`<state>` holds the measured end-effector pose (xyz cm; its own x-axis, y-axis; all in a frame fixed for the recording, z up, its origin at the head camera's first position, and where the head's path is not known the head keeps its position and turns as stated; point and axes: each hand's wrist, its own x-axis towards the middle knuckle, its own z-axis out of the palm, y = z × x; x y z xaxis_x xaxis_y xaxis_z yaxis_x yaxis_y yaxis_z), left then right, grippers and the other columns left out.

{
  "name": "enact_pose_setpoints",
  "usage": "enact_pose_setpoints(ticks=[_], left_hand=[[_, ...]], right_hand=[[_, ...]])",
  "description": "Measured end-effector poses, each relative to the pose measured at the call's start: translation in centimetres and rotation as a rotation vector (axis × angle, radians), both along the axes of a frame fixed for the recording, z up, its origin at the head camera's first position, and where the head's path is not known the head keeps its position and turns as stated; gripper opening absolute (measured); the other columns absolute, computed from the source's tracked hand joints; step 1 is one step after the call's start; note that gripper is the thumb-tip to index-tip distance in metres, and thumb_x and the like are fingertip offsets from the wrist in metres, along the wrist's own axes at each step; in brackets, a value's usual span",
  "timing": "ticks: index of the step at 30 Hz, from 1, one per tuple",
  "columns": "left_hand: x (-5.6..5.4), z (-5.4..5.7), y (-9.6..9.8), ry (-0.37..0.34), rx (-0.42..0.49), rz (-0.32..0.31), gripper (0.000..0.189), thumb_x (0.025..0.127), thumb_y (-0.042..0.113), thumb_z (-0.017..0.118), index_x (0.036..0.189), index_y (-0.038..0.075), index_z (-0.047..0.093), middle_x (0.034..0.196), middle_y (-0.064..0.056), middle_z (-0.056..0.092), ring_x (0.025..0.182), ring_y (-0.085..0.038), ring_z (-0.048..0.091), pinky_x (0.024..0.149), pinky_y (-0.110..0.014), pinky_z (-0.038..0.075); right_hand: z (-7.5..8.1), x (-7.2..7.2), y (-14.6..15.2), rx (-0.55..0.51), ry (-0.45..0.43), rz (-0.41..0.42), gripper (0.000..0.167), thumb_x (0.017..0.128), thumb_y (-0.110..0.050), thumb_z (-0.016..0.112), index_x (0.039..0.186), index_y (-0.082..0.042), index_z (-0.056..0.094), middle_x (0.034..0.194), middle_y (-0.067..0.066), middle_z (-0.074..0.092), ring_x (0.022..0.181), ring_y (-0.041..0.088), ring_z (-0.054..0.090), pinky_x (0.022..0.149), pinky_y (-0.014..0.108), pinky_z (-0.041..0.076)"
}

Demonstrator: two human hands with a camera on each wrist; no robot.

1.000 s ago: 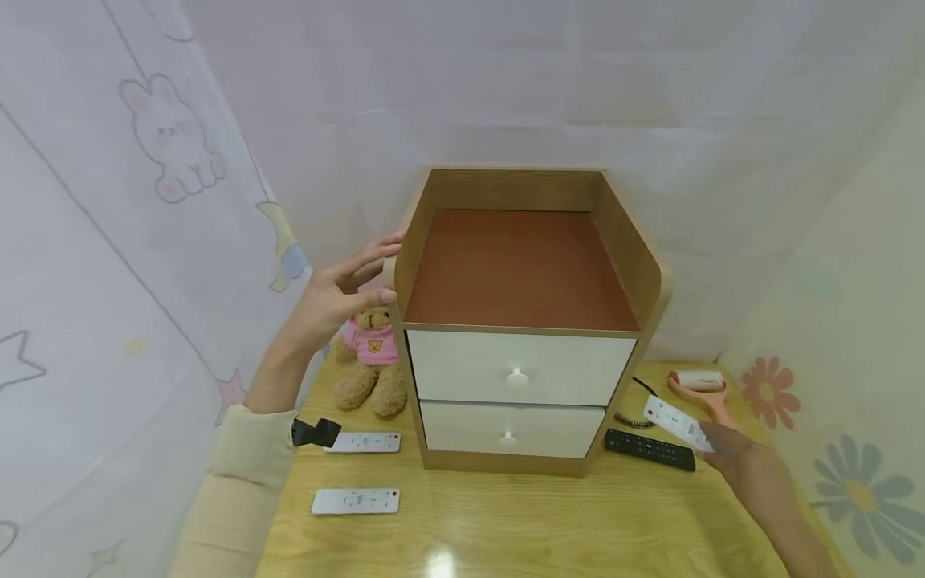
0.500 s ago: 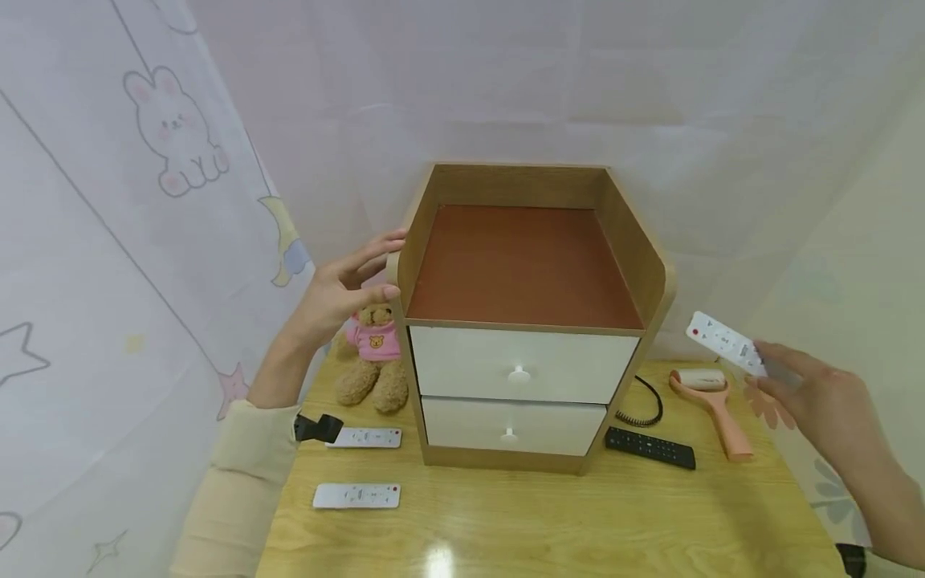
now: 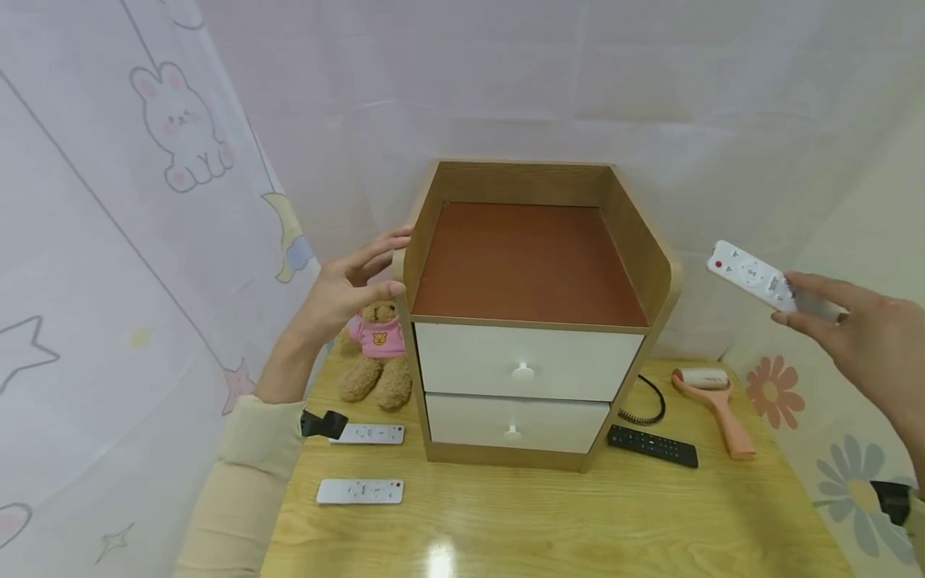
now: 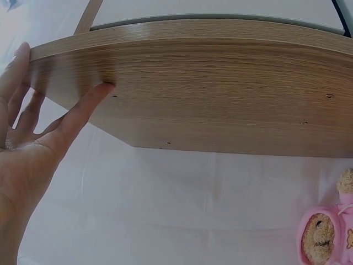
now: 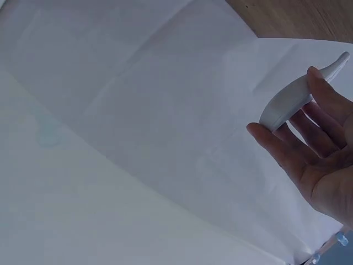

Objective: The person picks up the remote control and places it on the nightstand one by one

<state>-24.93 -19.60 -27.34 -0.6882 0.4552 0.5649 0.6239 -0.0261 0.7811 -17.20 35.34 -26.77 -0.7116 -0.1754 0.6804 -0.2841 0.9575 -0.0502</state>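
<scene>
My left hand (image 3: 340,293) touches the left side panel of a small wooden drawer cabinet (image 3: 506,464), fingers fairly straight near its upper edge. The left wrist view shows the thumb tip against the panel's wood grain (image 4: 220,88). My right hand (image 3: 878,333) pinches a white remote control (image 3: 751,274) by one end, raised off to the cabinet's right. Its red button faces up at the far end. In the right wrist view, the same remote (image 5: 289,102) is seen from its edge, held between thumb and fingers.
Two white remotes (image 3: 372,434) (image 3: 360,491) lie left of the cabinet, before a teddy bear (image 3: 379,353) in pink. Right of the cabinet are a black remote (image 3: 653,446), a coiled cord (image 3: 643,419) and an orange lint roller (image 3: 723,409). Both white drawers (image 3: 531,360) are closed.
My right hand has lifted the white remote from low over the table, up and to the right, uncovering the lint roller's handle. The left hand stays at the cabinet's side.
</scene>
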Motion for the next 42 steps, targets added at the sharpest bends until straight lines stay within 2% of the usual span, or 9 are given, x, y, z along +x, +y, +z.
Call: enact_pose_setpoints(ticks=[2,5,9,12,14,22,27,35,42], left_hand=[[0.1,0.0,0.0,0.001,0.002,0.001,0.053,0.088,-0.014,0.059,0.138,-0.001,0.049,0.152,-0.008,0.038,0.14,-0.025,0.033,0.117,-0.041,0.024],[0.0,0.0,0.0,-0.007,0.0,0.001,0.053,0.088,-0.013,0.059,0.138,-0.001,0.049,0.152,-0.008,0.037,0.14,-0.024,0.033,0.117,-0.04,0.024],[0.0,0.0,-0.1,-0.008,-0.009,0.005,0.052,0.089,-0.011,0.06,0.139,-0.002,0.047,0.153,-0.007,0.036,0.14,-0.024,0.033,0.117,-0.04,0.024],[0.1,0.0,-0.1,-0.006,-0.014,0.01,0.052,0.089,-0.012,0.059,0.138,-0.004,0.047,0.153,-0.008,0.036,0.14,-0.024,0.033,0.117,-0.041,0.024],[0.0,0.0,0.0,-0.023,-0.017,0.014,0.052,0.089,-0.012,0.059,0.139,-0.002,0.046,0.153,-0.006,0.036,0.14,-0.024,0.033,0.117,-0.04,0.026],[-1.3,-1.0,-0.4,-0.07,-0.026,0.024,0.055,0.091,-0.009,0.059,0.142,0.009,0.048,0.154,0.002,0.034,0.141,-0.023,0.031,0.109,-0.036,0.039],[-1.3,-1.2,-0.6,-0.059,-0.021,0.019,0.056,0.09,-0.011,0.058,0.142,0.008,0.048,0.154,0.001,0.034,0.141,-0.023,0.031,0.11,-0.035,0.038],[-0.3,-0.2,0.0,-0.018,-0.011,0.017,0.053,0.09,-0.013,0.057,0.14,0.0,0.046,0.154,-0.005,0.035,0.141,-0.025,0.031,0.117,-0.042,0.026],[-1.9,-1.7,-0.8,-0.033,-0.001,0.003,0.054,0.09,-0.007,0.061,0.14,0.01,0.05,0.154,-0.002,0.035,0.142,-0.024,0.03,0.114,-0.039,0.031]], right_hand=[[1.1,-0.3,-0.5,0.02,-0.001,0.001,0.062,0.089,-0.05,0.055,0.118,0.004,0.064,0.078,0.038,0.061,0.034,0.006,0.021,0.035,0.025,0.019],[2.7,-0.9,-1.5,0.038,-0.022,0.024,0.042,0.084,-0.019,0.075,0.118,0.005,0.065,0.087,0.038,0.063,0.036,0.014,0.034,0.035,0.024,0.021],[4.5,-1.9,-2.6,0.056,-0.056,0.077,0.047,0.073,-0.002,0.08,0.117,0.004,0.065,0.093,0.035,0.064,0.047,0.033,0.056,0.036,0.02,0.027],[5.5,-2.7,-3.4,0.063,-0.09,0.102,0.046,0.075,-0.002,0.079,0.119,0.004,0.065,0.099,0.037,0.063,0.059,0.044,0.063,0.039,0.021,0.032],[6.1,-3.2,-3.8,0.067,-0.115,0.107,0.046,0.077,-0.004,0.079,0.12,0.004,0.064,0.1,0.038,0.062,0.059,0.044,0.062,0.04,0.022,0.032],[8.2,-5.1,-6.0,0.135,-0.132,0.147,0.048,0.076,-0.008,0.08,0.121,-0.001,0.065,0.094,0.032,0.066,0.049,0.02,0.038,0.042,0.025,0.024],[9.5,-5.6,-8.2,0.168,-0.155,0.208,0.046,0.078,-0.012,0.079,0.121,-0.003,0.066,0.085,0.024,0.067,0.047,0.015,0.026,0.041,0.025,0.023],[11.5,-7.5,-10.7,0.211,-0.233,0.257,0.043,0.081,-0.014,0.078,0.121,-0.004,0.067,0.102,0.026,0.068,0.061,0.022,0.043,0.047,0.028,0.027],[11.8,-8.9,-12.9,0.265,-0.335,0.27,0.043,0.082,-0.016,0.077,0.123,-0.005,0.066,0.104,0.024,0.069,0.069,0.025,0.055,0.051,0.032,0.037]])
